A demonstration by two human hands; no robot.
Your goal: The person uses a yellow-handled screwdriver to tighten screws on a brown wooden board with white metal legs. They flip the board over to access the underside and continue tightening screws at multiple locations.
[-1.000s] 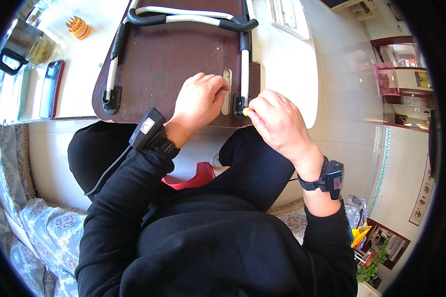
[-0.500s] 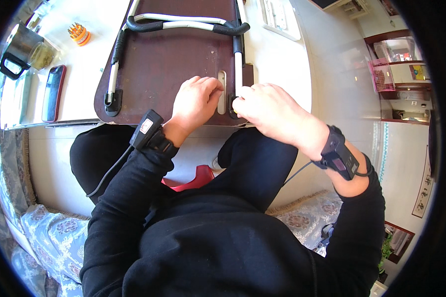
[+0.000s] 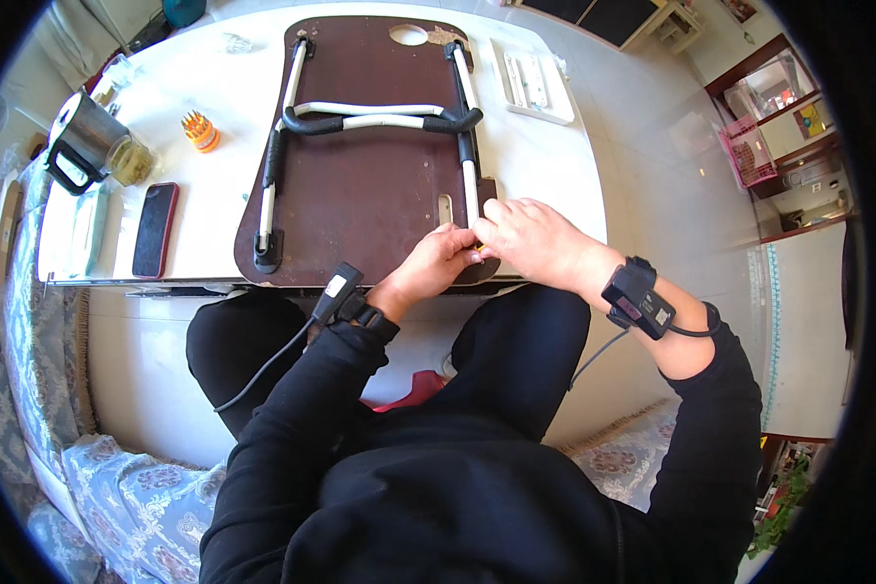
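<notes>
A dark brown folding lap table [image 3: 370, 195] lies underside up, its white metal legs [image 3: 368, 114] with black sleeves folded flat against it. At its near right corner my two hands meet over the leg's end bracket, which they mostly hide. My right hand [image 3: 535, 237] is closed, fingertips pinched and pointing down; a speck of orange-yellow shows beneath them, too small to name. My left hand [image 3: 430, 263] is closed too, thumb and fingers together against the right fingertips. What lies between its fingers is hidden. Beside them is the board's oblong slot [image 3: 445, 209].
On the white table [image 3: 209, 204] stand an orange holder of small screwdriver bits [image 3: 200, 132], a steel kettle [image 3: 88, 141], and a glass jar [image 3: 129, 161]. A phone [image 3: 155, 231] lies near the left front edge. A white tray [image 3: 532, 83] sits at the far right.
My left hand has moved right, from beside the slot to my right fingertips at the corner bracket. The view has shifted, so more of the table's far end shows.
</notes>
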